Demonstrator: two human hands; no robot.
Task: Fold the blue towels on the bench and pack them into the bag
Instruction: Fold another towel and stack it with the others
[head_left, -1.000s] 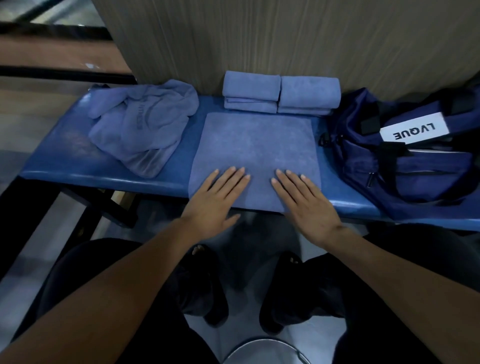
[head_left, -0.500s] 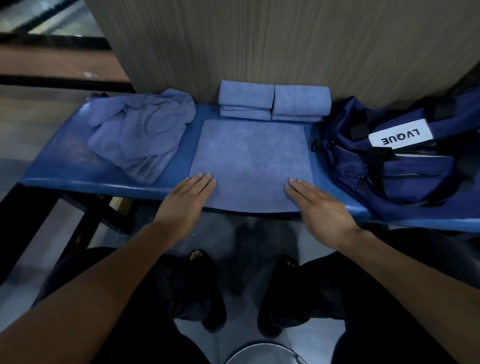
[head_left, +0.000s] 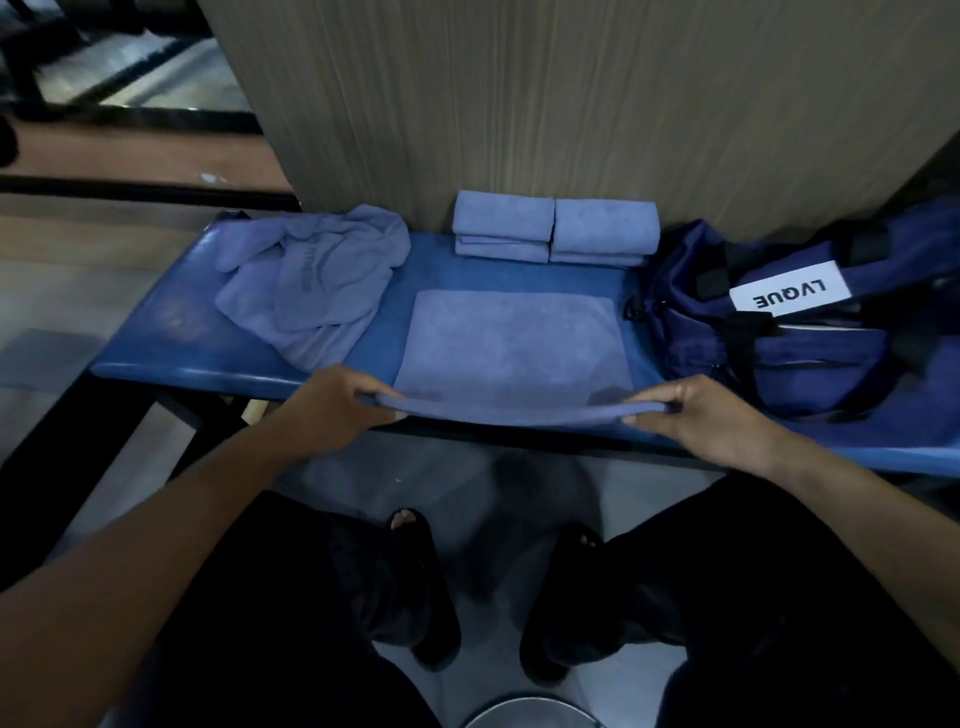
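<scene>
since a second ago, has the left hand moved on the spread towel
Yes. The left hand slid outward to the spread towel's near-left corner, toward the crumpled towel, and now pinches it.

The bag bears a white label reading "LVQUE".

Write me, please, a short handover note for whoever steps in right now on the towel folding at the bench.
Left hand pinches the near left corner of the flat towel; right hand pinches the near right corner. The near edge is lifted, the rest lies on the bench.
Done: folded towels are stacked at the back by the wall.
Left: fold this towel, then the crumpled towel at the left, then pack everything into the bag at the right. I cannot tell whether the bag holds any towels.
</scene>
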